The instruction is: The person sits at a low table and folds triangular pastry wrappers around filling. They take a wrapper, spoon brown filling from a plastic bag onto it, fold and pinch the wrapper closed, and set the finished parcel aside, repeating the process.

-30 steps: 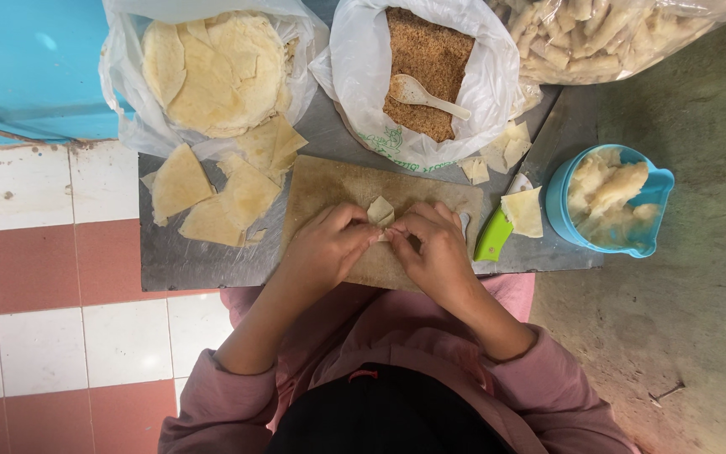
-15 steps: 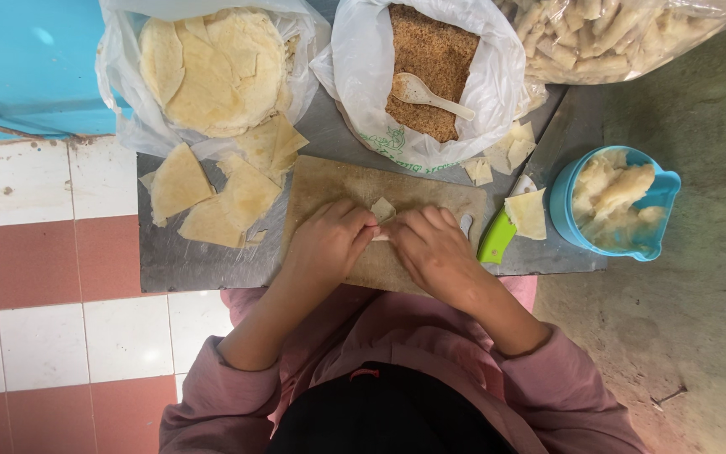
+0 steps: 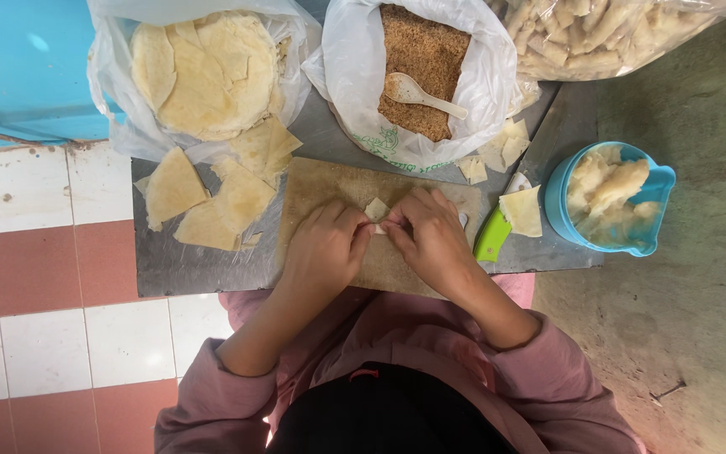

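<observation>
Thin pale wrapper [image 3: 376,209] between fingers [image 3: 361,238]

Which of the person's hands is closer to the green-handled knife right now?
Right. The right hand lies just beside the green-handled knife, almost touching its handle. The left hand is farther off across the wooden board, both pinching the small dough piece.

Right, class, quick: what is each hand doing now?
Left hand: closed, pinching the small pastry piece on the board.
Right hand: closed, pinching the same pastry piece.
</observation>
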Tool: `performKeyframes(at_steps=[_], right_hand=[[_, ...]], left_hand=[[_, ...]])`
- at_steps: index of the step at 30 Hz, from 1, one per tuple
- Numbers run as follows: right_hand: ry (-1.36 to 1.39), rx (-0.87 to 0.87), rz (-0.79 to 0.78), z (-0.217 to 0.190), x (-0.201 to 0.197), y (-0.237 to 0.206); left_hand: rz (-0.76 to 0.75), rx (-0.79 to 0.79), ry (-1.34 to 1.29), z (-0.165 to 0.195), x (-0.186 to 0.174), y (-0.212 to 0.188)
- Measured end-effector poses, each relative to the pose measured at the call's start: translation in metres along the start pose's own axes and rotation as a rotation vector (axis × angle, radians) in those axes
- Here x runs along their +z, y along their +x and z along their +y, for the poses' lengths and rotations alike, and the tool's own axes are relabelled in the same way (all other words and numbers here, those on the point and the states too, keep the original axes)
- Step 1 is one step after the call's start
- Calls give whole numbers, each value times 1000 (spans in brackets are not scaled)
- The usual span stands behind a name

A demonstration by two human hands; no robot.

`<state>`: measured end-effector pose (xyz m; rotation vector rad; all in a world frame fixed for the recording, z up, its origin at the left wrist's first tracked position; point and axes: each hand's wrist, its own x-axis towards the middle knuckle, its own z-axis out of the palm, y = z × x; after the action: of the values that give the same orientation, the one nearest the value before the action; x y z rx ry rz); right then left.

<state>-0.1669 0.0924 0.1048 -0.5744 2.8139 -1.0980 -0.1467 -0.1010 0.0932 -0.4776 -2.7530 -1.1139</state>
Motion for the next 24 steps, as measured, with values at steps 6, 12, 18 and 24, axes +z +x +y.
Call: performKeyframes(at_steps=[6,12,18,24], right_hand=[[41,-245,0,1,-2,2],[-80,-355,6,11,-3,-5],[-128,-303,85,12,7,-4],[-304,-338,211,7,12,-14]], left_hand=[[-76,-127,-82,0,-6,11],[49,143,-10,7,-10,-3],[0,212,290,1,-6,-5],[-1,283,628,12,0,-18]])
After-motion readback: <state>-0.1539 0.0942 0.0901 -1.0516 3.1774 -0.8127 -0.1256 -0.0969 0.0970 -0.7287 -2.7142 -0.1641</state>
